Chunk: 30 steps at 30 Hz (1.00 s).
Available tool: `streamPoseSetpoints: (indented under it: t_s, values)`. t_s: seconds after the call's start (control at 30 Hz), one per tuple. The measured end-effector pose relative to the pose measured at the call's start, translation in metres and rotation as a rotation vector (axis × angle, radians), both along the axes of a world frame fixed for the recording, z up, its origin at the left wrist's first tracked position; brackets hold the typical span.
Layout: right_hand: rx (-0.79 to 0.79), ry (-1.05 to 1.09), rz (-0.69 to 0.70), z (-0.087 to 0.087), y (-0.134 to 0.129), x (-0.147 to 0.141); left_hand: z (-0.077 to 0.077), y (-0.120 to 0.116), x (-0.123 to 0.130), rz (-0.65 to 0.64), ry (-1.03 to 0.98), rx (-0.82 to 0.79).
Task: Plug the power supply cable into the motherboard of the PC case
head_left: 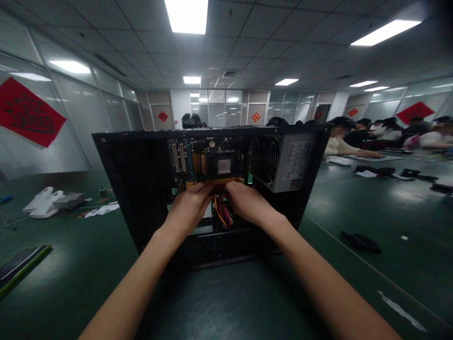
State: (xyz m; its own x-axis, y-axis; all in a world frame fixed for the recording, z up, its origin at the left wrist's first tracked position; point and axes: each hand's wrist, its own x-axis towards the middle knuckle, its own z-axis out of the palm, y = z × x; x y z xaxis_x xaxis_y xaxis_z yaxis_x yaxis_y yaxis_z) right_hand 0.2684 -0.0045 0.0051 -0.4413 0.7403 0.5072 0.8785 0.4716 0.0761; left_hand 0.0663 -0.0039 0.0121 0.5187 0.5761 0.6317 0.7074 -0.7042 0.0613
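An open black computer case [212, 250] stands on the green table, its inside facing me. Within it are a motherboard [223, 153], a fan [265, 159] and a silver power supply [295, 165]. Both hands reach inside, at the motherboard's lower edge. My left hand [189, 208] has bent fingers pressed together beside a gold-coloured strip [222, 181]; what they hold is hidden. My right hand [246, 200] is closed near the strip's right part, its fingertips partly hidden. Between the hands hangs a bundle of coloured cables [222, 212].
At the left lie a white object [44, 200], papers [102, 209] and a keyboard with a green edge [23, 267]. A black item [361, 242] and a clear strip [401, 310] lie at the right. People sit farther back at the right, around the table.
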Motion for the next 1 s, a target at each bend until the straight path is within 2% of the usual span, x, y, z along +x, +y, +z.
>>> streamPoseSetpoints:
  t_s: [0.1,0.2,0.3,0.47,1.0]
  values:
    - [-0.099,0.049,0.027,-0.010,0.016,0.022,-0.005,0.004,0.001,0.086,0.094,-0.102]
    - [-0.106,0.058,0.079,-0.019,0.026,0.035,-0.012,0.014,0.010,0.128,0.218,-0.180]
    - [-0.104,0.073,0.112,-0.024,0.030,0.040,-0.014,0.030,0.023,0.165,0.343,-0.226]
    - [-0.077,0.144,0.130,-0.030,0.035,0.041,-0.014,0.048,0.036,0.209,0.472,-0.215]
    - [-0.103,0.109,0.123,-0.027,0.027,0.028,-0.013,0.034,0.043,0.262,0.435,-0.224]
